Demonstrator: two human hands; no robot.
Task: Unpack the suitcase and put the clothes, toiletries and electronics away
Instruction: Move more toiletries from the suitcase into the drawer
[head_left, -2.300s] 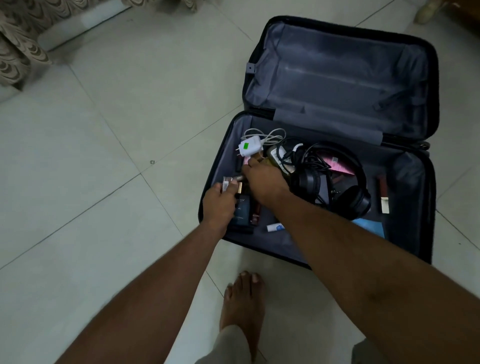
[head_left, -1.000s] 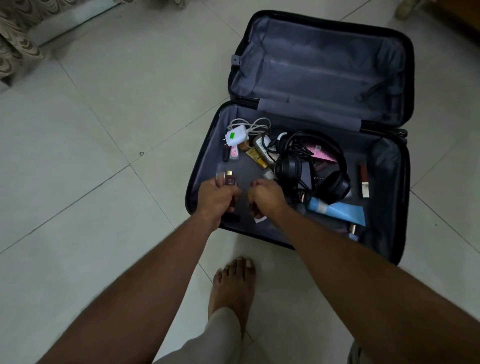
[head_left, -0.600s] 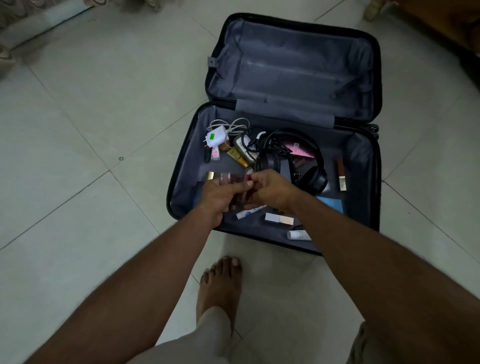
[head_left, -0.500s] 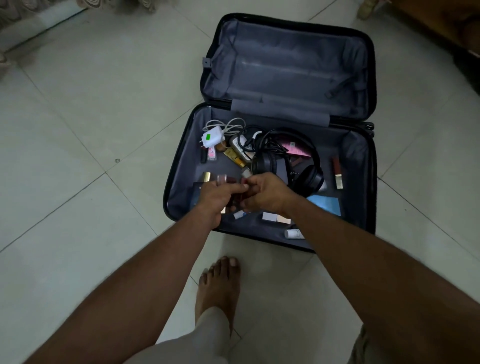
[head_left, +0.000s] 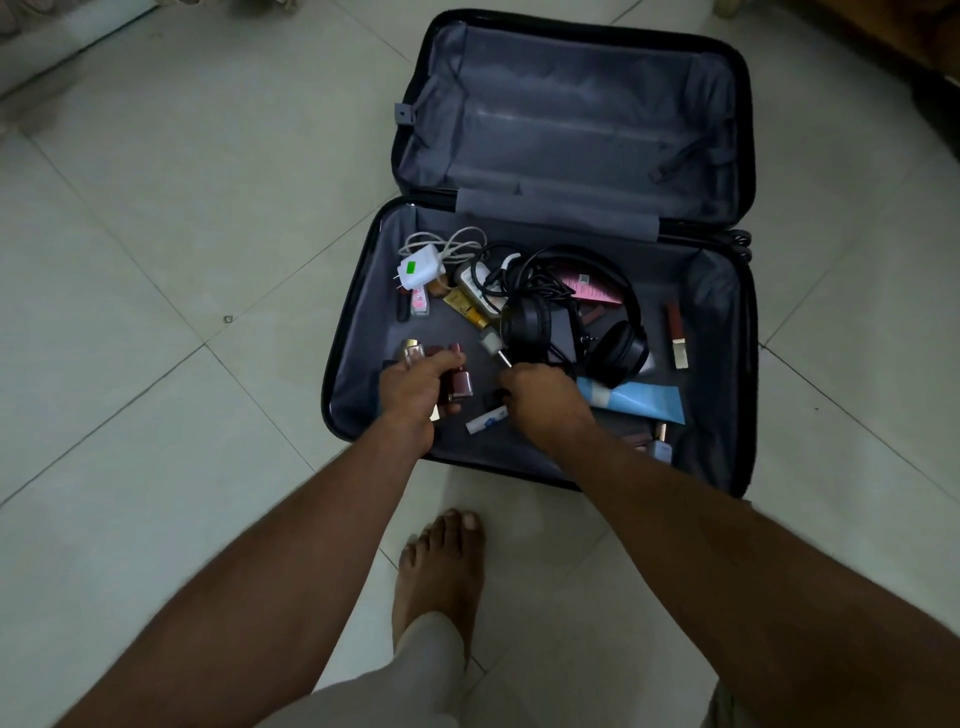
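A black suitcase (head_left: 358, 322) lies open on the tiled floor, its grey-lined lid (head_left: 571, 119) flat behind. Inside lie a white charger (head_left: 420, 267) with a coiled cable, black headphones (head_left: 576, 317), a light blue tube (head_left: 636, 402), a lipstick (head_left: 677, 336), a small white tube (head_left: 485, 419) and other little bottles. My left hand (head_left: 415, 395) grips a bunch of small cosmetic bottles (head_left: 457, 376) near the suitcase's front left. My right hand (head_left: 543, 400) reaches down beside it with curled fingers on a small dark item (head_left: 492, 397); whether it holds it is unclear.
My bare foot (head_left: 441, 566) stands on the floor just in front of the suitcase. Patterned fabric (head_left: 21, 21) shows at the top left corner and dark wooden furniture (head_left: 924, 36) at the top right. Pale floor tiles (head_left: 156, 260) surround the suitcase.
My two hands were together over the bottles; now they have parted. The right hand has dropped to the suitcase floor beside the white tube, while the left still holds its bottles.
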